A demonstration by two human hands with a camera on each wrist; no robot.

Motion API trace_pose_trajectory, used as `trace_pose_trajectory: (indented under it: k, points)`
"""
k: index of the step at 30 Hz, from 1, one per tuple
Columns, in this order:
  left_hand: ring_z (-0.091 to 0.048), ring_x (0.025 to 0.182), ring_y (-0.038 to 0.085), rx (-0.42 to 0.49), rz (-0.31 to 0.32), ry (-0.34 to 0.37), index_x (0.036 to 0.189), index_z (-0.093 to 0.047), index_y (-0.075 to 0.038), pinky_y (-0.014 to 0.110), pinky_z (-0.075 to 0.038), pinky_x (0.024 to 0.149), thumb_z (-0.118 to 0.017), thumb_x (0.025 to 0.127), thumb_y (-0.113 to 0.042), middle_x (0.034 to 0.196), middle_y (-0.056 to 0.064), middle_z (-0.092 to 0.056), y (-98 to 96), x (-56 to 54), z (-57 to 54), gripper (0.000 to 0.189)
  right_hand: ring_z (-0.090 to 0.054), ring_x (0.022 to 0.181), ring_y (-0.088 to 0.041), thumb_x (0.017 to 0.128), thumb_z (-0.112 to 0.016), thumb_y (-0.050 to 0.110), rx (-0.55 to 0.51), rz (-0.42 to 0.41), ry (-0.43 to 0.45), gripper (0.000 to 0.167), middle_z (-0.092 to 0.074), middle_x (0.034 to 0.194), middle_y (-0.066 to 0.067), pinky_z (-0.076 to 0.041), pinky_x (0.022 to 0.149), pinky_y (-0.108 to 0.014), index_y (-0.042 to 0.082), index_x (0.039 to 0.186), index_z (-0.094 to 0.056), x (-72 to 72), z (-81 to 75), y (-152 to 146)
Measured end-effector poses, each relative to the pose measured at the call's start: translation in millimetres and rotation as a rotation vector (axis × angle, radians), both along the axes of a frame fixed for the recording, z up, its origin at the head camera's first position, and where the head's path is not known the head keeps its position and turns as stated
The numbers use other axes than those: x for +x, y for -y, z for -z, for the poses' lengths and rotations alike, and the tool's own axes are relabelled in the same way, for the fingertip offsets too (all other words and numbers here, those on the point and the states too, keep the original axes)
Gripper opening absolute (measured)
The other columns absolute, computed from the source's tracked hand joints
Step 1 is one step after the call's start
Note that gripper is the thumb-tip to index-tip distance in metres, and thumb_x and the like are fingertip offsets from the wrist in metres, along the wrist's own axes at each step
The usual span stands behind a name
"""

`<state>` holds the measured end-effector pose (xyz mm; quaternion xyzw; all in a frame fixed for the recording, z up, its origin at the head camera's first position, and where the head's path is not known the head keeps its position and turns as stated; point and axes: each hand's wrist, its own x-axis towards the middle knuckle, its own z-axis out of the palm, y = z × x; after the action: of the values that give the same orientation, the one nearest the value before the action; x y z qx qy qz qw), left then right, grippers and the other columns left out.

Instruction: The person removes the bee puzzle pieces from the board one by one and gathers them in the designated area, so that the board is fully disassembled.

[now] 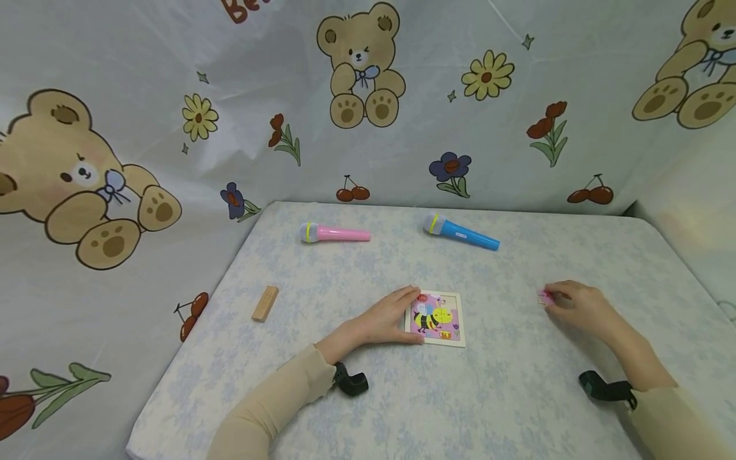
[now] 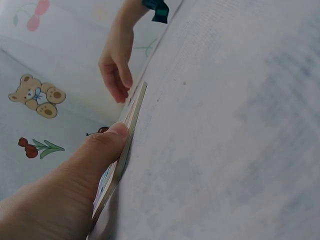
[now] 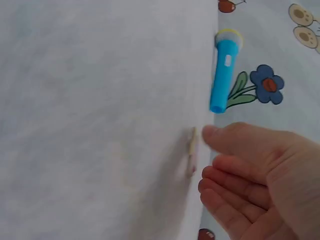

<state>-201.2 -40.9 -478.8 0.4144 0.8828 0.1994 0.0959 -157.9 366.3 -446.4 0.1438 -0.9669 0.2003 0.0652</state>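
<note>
A square puzzle board (image 1: 462, 322) with a pale wooden rim and a bee picture (image 1: 438, 316) on pink lies flat on the table. My left hand (image 1: 388, 318) holds its left side, thumb at the near edge and fingers at the far left corner; in the left wrist view the thumb (image 2: 107, 145) presses on the rim. Farther right, my right hand (image 1: 583, 310) is beside a small pink puzzle piece (image 1: 543, 297). The right wrist view shows this thin piece (image 3: 192, 152) just past the thumb tip, with thumb and fingers spread apart.
A pink toy microphone (image 1: 339, 234) and a blue toy microphone (image 1: 466, 234) lie near the table's back edge. A small wooden block (image 1: 265, 303) lies to the left. Behind the table hangs a bear-print cloth (image 1: 402, 153).
</note>
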Motion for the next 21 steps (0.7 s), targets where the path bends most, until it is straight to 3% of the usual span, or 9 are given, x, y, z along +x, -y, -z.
trace_pose_trajectory:
  k: [5, 10, 13, 21]
  points:
    - [-0.015, 0.141, 0.017, -0.004, 0.004, -0.006, 0.150, -0.021, -0.004, 0.029, -0.016, 0.112, -0.064, 0.079, -0.062, 0.154, 0.010, -0.020, 0.6, 1.3, 1.9, 0.102, -0.055, 0.104, -0.046, 0.090, -0.066, 0.024, -0.142, 0.016, 0.048, 0.053, -0.052, 0.123, -0.031, -0.046, 0.079, -0.059, -0.009, 0.128, -0.050, 4.5, -23.1, 26.9]
    - [-0.015, 0.141, 0.017, 0.001, 0.009, -0.013, 0.150, -0.020, -0.004, 0.029, -0.016, 0.112, -0.064, 0.079, -0.062, 0.154, 0.011, -0.020, 0.2, 0.2, 1.4, 0.101, -0.058, 0.103, -0.040, 0.088, -0.069, 0.021, -0.244, -0.073, -0.025, 0.048, -0.058, 0.121, -0.022, -0.048, 0.080, -0.056, -0.003, 0.127, -0.055, 5.6, -33.9, 71.4]
    - [-0.015, 0.141, 0.018, 0.007, 0.010, -0.016, 0.150, -0.021, -0.003, 0.029, -0.016, 0.112, -0.064, 0.079, -0.061, 0.154, 0.011, -0.020, 0.1, -0.4, 0.6, 0.101, -0.060, 0.102, -0.037, 0.086, -0.071, 0.021, -0.269, -0.137, -0.034, 0.046, -0.060, 0.119, -0.018, -0.050, 0.080, -0.053, -0.002, 0.124, -0.057, 5.5, -30.3, 95.4]
    - [-0.016, 0.140, 0.018, 0.016, 0.009, -0.023, 0.149, -0.022, -0.003, 0.029, -0.016, 0.112, -0.065, 0.079, -0.060, 0.153, 0.012, -0.021, 0.0, -1.4, 0.7, 0.100, -0.060, 0.100, -0.030, 0.082, -0.075, 0.016, -0.254, -0.247, 0.067, 0.044, -0.062, 0.115, -0.012, -0.050, 0.083, -0.048, -0.003, 0.120, -0.061, 6.1, -9.2, 135.1]
